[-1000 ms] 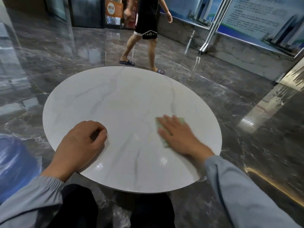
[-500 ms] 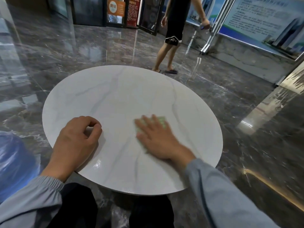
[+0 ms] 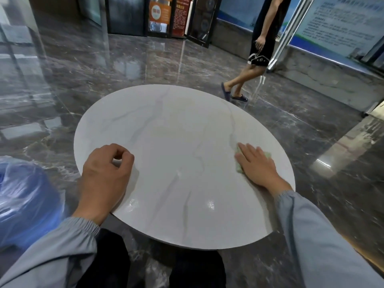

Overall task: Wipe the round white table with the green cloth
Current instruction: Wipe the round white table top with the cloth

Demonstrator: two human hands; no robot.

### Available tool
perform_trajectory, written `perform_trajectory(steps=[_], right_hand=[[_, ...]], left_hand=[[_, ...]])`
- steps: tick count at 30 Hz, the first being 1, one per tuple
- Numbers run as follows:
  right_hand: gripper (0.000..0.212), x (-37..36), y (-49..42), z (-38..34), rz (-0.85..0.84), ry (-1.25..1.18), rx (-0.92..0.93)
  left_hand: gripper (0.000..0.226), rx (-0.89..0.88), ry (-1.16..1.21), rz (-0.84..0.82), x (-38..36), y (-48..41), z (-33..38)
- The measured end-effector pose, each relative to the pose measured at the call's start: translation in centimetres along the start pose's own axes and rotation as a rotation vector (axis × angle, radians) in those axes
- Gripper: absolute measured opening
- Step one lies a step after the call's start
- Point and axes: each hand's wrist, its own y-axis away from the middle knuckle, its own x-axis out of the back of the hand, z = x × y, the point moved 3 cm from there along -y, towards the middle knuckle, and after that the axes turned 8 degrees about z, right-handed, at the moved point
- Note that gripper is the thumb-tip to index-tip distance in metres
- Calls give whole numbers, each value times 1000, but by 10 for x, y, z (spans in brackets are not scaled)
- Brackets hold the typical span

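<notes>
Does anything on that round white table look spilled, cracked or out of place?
Nothing stands out. The round white marble-look table shows only grey veining and light glints, no spill or crack. The right hand presses the green cloth flat near the right edge; the left hand rests loosely curled at the left edge.

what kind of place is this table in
Probably a building lobby or entrance hall. The round white table stands on a polished dark marble floor, a large printed notice board lines the far wall, and a passer-by walks toward glass doors.

Wall board [image 3: 340, 28], orange poster [image 3: 159, 12]: print illegible.
</notes>
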Motion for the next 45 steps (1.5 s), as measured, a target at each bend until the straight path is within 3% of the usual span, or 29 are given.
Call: perform_trajectory(steps=[2,4,7,11,15,18,22,25,27,32,36,38,42,45], right_hand=[[62,0,-5,5,1,-27,-102],[61,-3,2,-27,-29,-15,-54],[58,-14,47,-111,-38,76,318],[58,-28,153,-203,-69,-34,798],[56,-21,173,-208,-142,-122,913],[56,-17,123,-181,-89,-82,801],[59,-11,27,-112,-57,62,383],[58,-4,4,-101,-81,15,173],[57,-7,25,-131,-107,-11,258],[57,-22,155,-211,-83,-27,873],[55,-19,165,-206,-133,-116,965],[55,-16,126,-191,-83,-87,874],[61,-12,22,-130,-43,67,447],[60,-8,-10,-114,-68,19,238]], left_hand=[[17,51,38,17,2,0,0],[17,117,101,30,3,-3,-3],[17,194,198,59,5,-6,-10],[20,226,290,104,9,-9,-12],[20,210,309,100,8,-10,-16],[20,215,300,84,6,-11,-19],[19,236,313,71,3,-11,-20],[19,244,302,81,3,-10,-18],[18,254,303,85,4,-10,-18],[19,231,317,87,5,-11,-18],[18,220,292,80,4,-10,-19],[18,220,287,67,4,-11,-19],[19,219,292,55,2,-10,-17],[23,214,294,61,3,-10,-15]])
